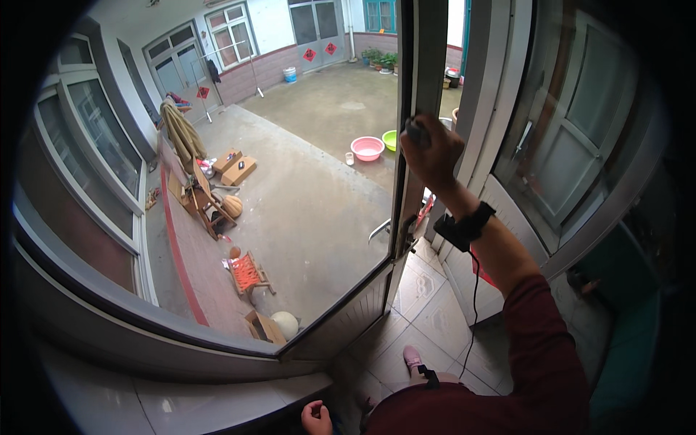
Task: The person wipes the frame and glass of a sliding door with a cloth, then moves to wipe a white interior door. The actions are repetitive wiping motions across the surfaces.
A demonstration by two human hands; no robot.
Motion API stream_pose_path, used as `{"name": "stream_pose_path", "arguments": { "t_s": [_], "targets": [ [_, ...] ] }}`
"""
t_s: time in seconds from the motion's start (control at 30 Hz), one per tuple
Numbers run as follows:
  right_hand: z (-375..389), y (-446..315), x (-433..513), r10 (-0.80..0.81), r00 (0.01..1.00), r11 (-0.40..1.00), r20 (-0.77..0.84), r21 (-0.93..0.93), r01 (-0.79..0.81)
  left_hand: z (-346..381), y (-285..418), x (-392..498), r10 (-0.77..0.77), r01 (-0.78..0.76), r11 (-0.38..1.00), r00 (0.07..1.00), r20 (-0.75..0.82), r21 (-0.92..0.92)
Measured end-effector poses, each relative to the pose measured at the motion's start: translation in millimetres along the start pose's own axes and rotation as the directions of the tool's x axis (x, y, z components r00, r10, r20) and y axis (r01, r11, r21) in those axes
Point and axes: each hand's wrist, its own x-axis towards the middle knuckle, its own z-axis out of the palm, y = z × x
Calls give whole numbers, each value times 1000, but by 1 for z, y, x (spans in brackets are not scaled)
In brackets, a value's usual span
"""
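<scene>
My right hand [432, 149] is raised and closed around a small dark grey object [417, 133], mostly covered by my fingers. It is at the upright edge of a glazed door [396, 190]; whether the object touches the frame is unclear. A black wrist strap [474, 222] with a small device circles my right forearm, and a black cable [474, 310] hangs from it. Below my hand, the door carries a lever handle [379, 231] and a dark lock [406, 234]. Low in the view, my left hand [317, 418] has curled fingers, with nothing visible in it.
A second door leaf [478, 239] stands at the right. Pale floor tiles [429, 315] lie underfoot; a white ledge [217, 405] runs along the lower left. Outside are a pink basin [367, 149], an orange-strapped stool [246, 272], a wooden chair [209, 204] and cardboard boxes [239, 169].
</scene>
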Motion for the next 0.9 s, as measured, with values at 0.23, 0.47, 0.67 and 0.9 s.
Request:
{"name": "stream_pose_path", "arguments": {
  "t_s": [0.23, 0.47, 0.67, 0.9],
  "targets": [
    [-11, 10, -127, 117, 975, 993, 187, 3, -119, -12, 2, -30, -39, 42, 999, 996, -77, 31],
    [-20, 17, -216, 156, 921, 988, 357, -43, -151, -7, -4, -62, -127, 119, 989, 986, -109, -84],
    [-40, 14, -216, 184, 868, 983, 461, -68, -172, 18, 41, -44, -31, 32, 999, 996, -85, 13],
    [-95, 13, -208, 199, -72, -695, 977, 89, -714, 107, 152, 19, 267, -265, 964, 946, 186, -32]
  ]
}}
